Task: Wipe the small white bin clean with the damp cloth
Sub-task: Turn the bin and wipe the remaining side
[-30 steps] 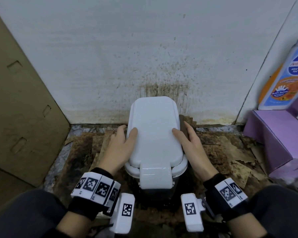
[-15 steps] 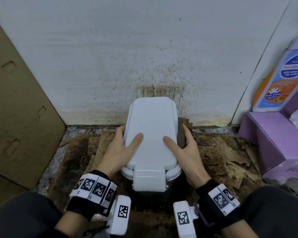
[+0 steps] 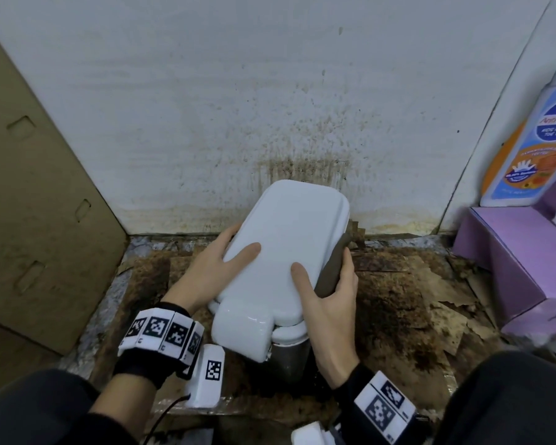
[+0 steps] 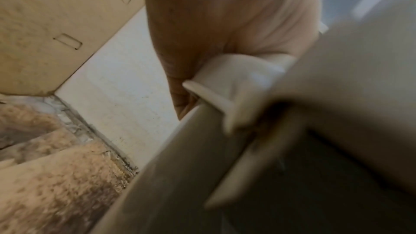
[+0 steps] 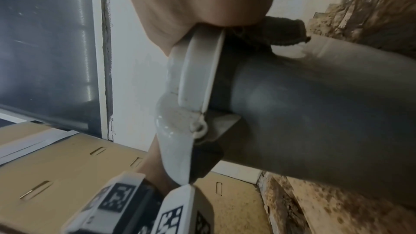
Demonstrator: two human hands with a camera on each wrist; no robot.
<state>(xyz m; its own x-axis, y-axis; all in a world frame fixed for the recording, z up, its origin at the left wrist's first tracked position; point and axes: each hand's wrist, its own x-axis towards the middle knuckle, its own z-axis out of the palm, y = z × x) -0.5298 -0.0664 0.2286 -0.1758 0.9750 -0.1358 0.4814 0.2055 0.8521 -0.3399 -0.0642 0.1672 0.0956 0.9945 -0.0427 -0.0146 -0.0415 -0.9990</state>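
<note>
- Both hands clasp the small white bin [image 3: 283, 248], tilted on the floor by the wall: left hand [image 3: 212, 271] curls round its lid edge.
- Right hand [image 3: 331, 293] pinches the damp cloth [image 3: 333, 271] against the rim (keep pressure even, I'd judge).

Bin [image 3: 283, 252] hides most fingers, probably the cloth [image 3: 331, 271] too

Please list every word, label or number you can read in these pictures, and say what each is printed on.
"Anti-Bac…", cut off: on the bottle at the right edge.
Smaller lines on that bottle's label: too blurred to read.
Wrist bands: square code markers only; tiny characters beneath, unreadable.
White bin, purple box, cardboard: no text visible.
</note>
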